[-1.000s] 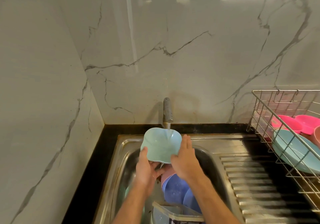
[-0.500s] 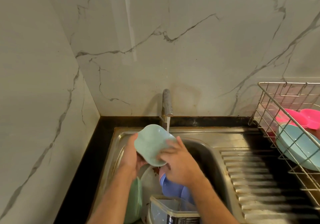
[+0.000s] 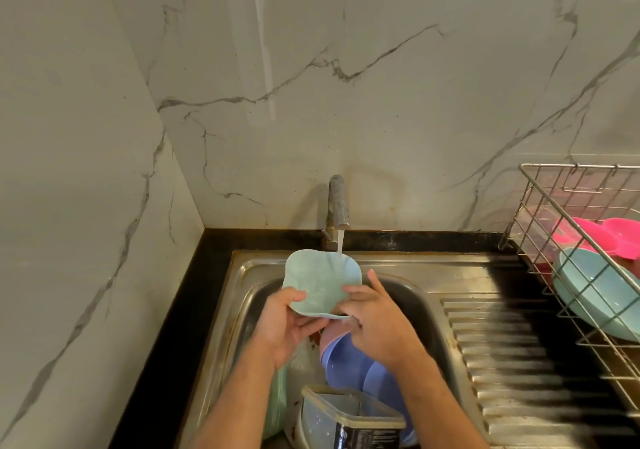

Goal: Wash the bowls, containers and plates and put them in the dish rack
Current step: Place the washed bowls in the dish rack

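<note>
A pale green bowl (image 3: 320, 284) is held tilted over the sink (image 3: 433, 275), under the water stream from the tap (image 3: 337, 202). Its lower left edge is gripped by the left hand (image 3: 282, 327), and its lower right rim is pinched by the right hand (image 3: 375, 320). Below, purple plates (image 3: 356, 362) and a clear container (image 3: 349, 421) lie in the basin. 1 blue bowl (image 3: 595, 296) and pink dishes (image 3: 609, 237) are seen in the dish rack (image 3: 540, 206) at right.
</note>
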